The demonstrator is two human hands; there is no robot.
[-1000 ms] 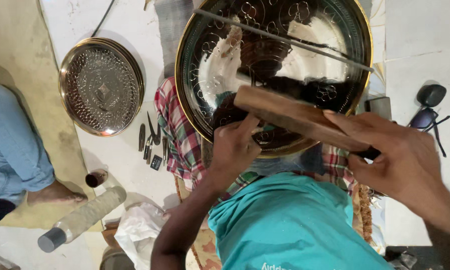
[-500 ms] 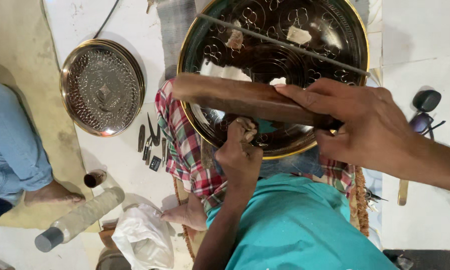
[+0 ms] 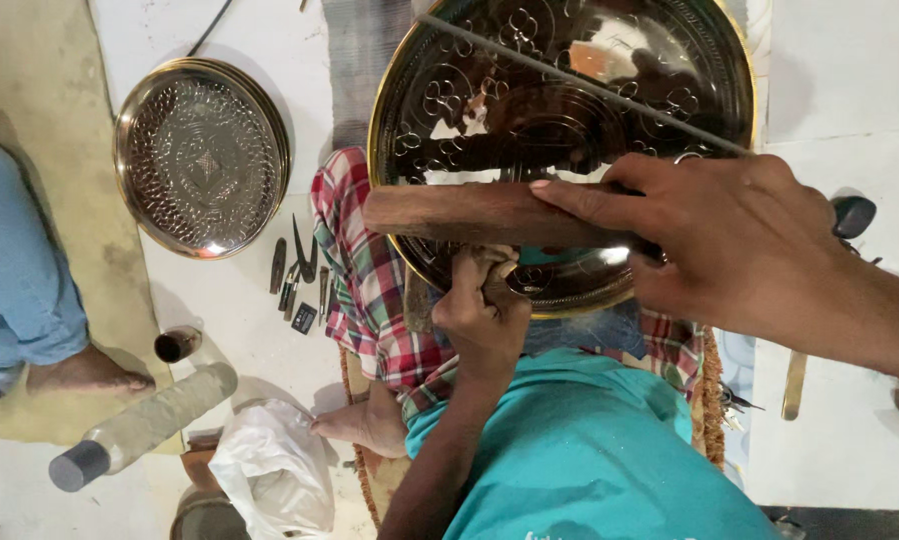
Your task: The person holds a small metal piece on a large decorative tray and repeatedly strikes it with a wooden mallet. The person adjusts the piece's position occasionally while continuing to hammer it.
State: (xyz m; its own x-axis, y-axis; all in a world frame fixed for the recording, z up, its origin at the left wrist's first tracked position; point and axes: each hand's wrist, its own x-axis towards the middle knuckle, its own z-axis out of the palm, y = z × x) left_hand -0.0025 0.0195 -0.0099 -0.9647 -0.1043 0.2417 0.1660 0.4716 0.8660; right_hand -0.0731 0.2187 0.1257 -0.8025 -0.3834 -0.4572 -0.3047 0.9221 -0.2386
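A large, dark, shiny engraved metal tray (image 3: 569,90) with a brass rim rests on my lap over a checked cloth (image 3: 369,290). My right hand (image 3: 739,240) comes in from the right and grips a long brown wooden block (image 3: 459,212), held level across the tray's lower part. Just under the block, my left hand (image 3: 484,305) is a closed fist around a small tool at the tray's near rim; the tool is mostly hidden. A thin metal rod (image 3: 579,85) lies slantwise over the tray.
A smaller engraved round tray (image 3: 201,155) lies on the floor at left, with several small chisels (image 3: 299,275) beside it. A bottle (image 3: 144,425), a small cup (image 3: 174,345) and a plastic bag (image 3: 274,470) sit lower left. Another person's foot (image 3: 84,370) is at the left edge.
The wooden block has swung from a tilt to level and come down over my left fist. My left hand stays at the tray's near rim.
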